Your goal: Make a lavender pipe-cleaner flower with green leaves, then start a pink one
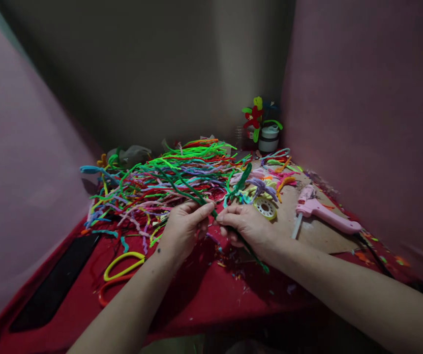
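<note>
Both hands hold dark green pipe cleaners (185, 184) above the near part of the table. My left hand (187, 223) pinches them between thumb and fingers, with long ends reaching up and left over the pile. Close beside it, my right hand (243, 223) is closed on the same green strands, and a green end (265, 268) sticks out below that palm. A looped dark green piece (244, 177) rises just behind my right hand. Fingers partly hide the place where the strands meet.
A large heap of coloured pipe cleaners (152, 182) covers the table's back. Right are a tape roll (265, 208) and a pink glue gun (322, 214) on cardboard. Left lie a black phone-like slab (56, 282) and yellow-and-red scissors (123, 265). Pipe-cleaner flowers (254, 118) stand behind.
</note>
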### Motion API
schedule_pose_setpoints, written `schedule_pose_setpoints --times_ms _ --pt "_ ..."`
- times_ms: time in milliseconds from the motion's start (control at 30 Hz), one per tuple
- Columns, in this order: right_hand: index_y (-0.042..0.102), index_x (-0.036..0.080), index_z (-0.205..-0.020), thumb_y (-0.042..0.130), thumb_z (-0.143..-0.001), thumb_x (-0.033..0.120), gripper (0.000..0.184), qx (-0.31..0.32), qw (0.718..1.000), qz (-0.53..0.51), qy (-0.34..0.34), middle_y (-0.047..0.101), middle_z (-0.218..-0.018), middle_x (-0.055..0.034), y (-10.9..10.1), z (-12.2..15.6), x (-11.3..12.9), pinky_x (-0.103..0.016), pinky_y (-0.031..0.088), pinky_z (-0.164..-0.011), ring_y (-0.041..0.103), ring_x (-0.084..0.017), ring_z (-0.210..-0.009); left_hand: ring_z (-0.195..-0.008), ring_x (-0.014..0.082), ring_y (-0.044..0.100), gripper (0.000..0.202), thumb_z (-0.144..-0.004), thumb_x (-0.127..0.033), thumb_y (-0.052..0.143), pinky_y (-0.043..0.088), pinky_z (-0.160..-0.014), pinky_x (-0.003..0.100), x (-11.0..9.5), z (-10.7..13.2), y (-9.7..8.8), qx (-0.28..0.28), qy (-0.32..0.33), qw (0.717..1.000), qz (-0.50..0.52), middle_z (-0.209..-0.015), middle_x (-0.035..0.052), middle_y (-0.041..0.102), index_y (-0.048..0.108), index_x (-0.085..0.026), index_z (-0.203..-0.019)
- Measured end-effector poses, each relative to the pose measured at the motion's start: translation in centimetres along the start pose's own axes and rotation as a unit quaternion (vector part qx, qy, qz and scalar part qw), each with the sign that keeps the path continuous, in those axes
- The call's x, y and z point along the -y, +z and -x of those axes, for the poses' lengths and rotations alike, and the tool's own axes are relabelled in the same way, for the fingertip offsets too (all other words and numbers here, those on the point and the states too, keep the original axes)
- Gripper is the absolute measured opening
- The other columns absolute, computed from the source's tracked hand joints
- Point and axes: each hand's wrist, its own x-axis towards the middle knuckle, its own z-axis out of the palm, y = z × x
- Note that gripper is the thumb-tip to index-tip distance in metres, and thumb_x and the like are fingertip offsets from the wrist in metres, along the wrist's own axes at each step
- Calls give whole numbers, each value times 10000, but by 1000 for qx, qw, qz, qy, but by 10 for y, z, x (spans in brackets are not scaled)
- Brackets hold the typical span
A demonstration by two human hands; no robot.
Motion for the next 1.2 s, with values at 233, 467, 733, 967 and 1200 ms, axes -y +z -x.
schedule_pose_setpoints --times_ms 233,467,733,967,1200 --pt "506 160 -593 595 -679 246 151 11 1000 -18 10 450 -411 82 1 2 -5 -164 157 -265 240 -16 -265 -386 50 385 185 -649 -281 710 288 -378 185 -13 -9 -12 -52 54 996 52 -450 -39 471 638 -111 -644" --pt "509 155 -570 607 -675 244 169 19 999 -19 20 414 -384 90 2 5 -3 -161 146 -268 228 -12 -268 -358 20 343 159 -660 -231 711 255 -338 146 -25 -15 -30 -106 81 987 88 -493 -51 464 599 -119 -652" --pt "546 156 -662 615 -669 256 121 25 998 -59 3 427 -408 96 -3 3 -4 -161 161 -274 219 -17 -282 -397 13 352 293 -634 -328 748 292 -373 140 -19 -13 -26 10 37 987 157 -548 -68 449 644 -156 -848" --pt "483 155 -600 646 -676 272 215 66 995 -79 5 477 -460 71 -9 2 -5 -167 184 -316 294 -20 -317 -437 44 392 119 -613 -202 736 301 -426 174 -7 0 -4 61 25 998 -7 -487 -31 494 652 -117 -623" --pt "519 149 -629 637 -666 218 141 62 995 -83 3 502 -467 61 -10 0 -6 -178 170 -333 306 -25 -325 -407 43 414 125 -591 -195 743 303 -393 162 -7 0 -3 12 -2 1000 -6 -478 -32 509 638 -128 -606"
